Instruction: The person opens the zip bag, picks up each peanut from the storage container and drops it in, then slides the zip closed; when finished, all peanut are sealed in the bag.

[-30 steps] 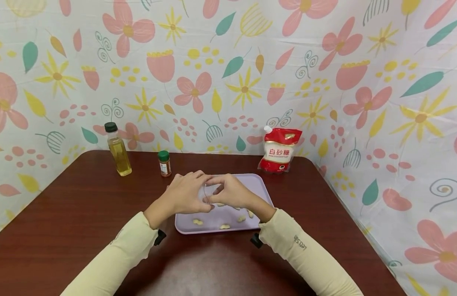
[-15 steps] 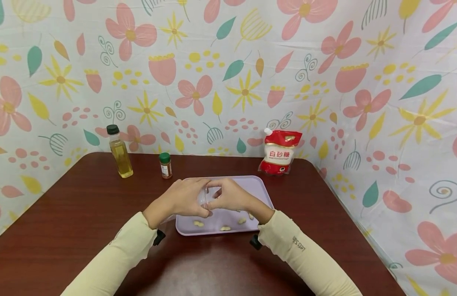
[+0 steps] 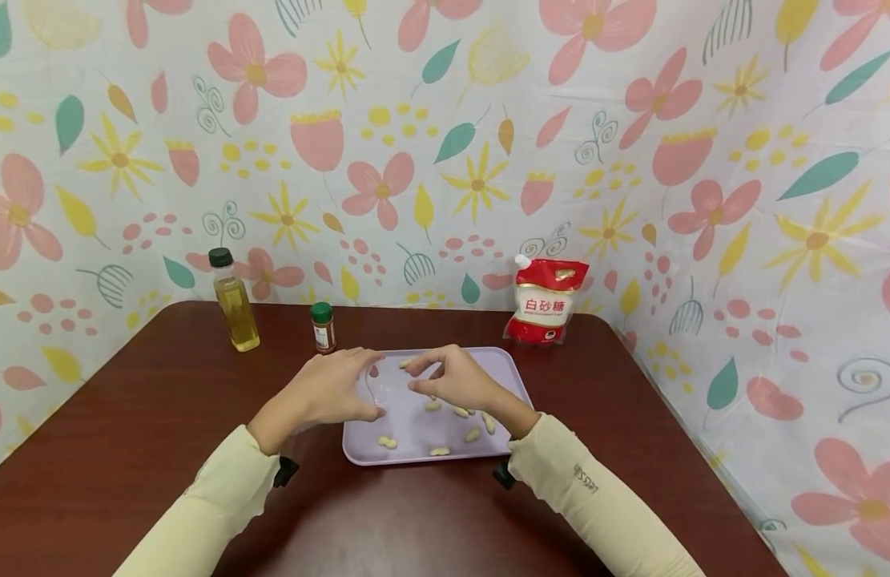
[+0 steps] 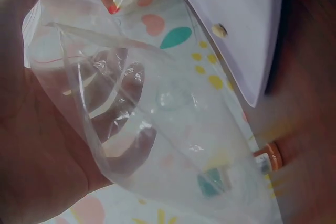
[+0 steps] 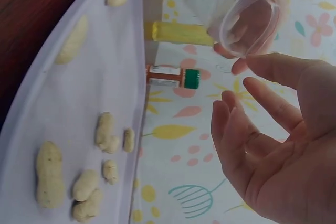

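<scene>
A clear zip-top plastic bag [image 4: 181,114] hangs from my left hand [image 3: 322,391], whose fingers and thumb curve round its top. The bag's mouth gapes in a round shape in the right wrist view, facing my right hand [image 3: 455,378]. That right hand holds nothing; its fingers are loosely bent, a short way right of the bag, over the tray. Beneath both hands lies a pale purple tray [image 3: 414,439] with several unshelled peanuts [image 5: 50,174] scattered on it. In the head view the bag is hard to make out, mostly hidden by my left hand.
On the brown table [image 3: 163,417], an oil bottle [image 3: 237,312] with a dark cap stands at the back left. Beside it is a small green-capped spice jar [image 3: 322,330]. A red and white sugar pouch [image 3: 544,304] stands at the back right, before a flowered cloth [image 3: 445,160].
My hands met at the bag's mouth earlier. Now the left hand has moved left with the bag, and the right hand has let go, leaving a gap between them.
</scene>
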The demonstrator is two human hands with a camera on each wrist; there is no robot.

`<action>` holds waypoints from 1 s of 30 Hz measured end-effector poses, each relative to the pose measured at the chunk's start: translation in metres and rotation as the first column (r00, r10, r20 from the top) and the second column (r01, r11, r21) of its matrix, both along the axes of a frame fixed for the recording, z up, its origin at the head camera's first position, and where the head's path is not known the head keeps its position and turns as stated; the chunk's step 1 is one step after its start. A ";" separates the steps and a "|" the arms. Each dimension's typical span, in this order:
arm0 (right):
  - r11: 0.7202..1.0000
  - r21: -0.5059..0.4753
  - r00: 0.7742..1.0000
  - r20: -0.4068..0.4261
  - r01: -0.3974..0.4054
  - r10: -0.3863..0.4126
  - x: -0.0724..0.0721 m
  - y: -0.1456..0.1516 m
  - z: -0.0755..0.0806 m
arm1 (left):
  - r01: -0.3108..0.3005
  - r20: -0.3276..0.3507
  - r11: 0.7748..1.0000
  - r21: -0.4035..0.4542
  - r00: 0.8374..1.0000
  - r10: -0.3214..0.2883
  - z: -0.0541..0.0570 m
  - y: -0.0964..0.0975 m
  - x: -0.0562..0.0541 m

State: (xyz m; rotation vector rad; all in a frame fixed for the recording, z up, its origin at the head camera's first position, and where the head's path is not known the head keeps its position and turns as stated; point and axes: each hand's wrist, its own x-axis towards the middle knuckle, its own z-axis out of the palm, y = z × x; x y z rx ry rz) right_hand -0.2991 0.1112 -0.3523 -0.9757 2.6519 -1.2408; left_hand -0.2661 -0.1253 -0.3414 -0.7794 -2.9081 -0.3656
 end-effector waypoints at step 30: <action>0.925 0.363 0.993 0.074 -0.116 0.095 0.017 -0.038 -0.046 | -0.034 -0.165 0.995 0.089 0.985 0.048 -0.010 -0.011 0.008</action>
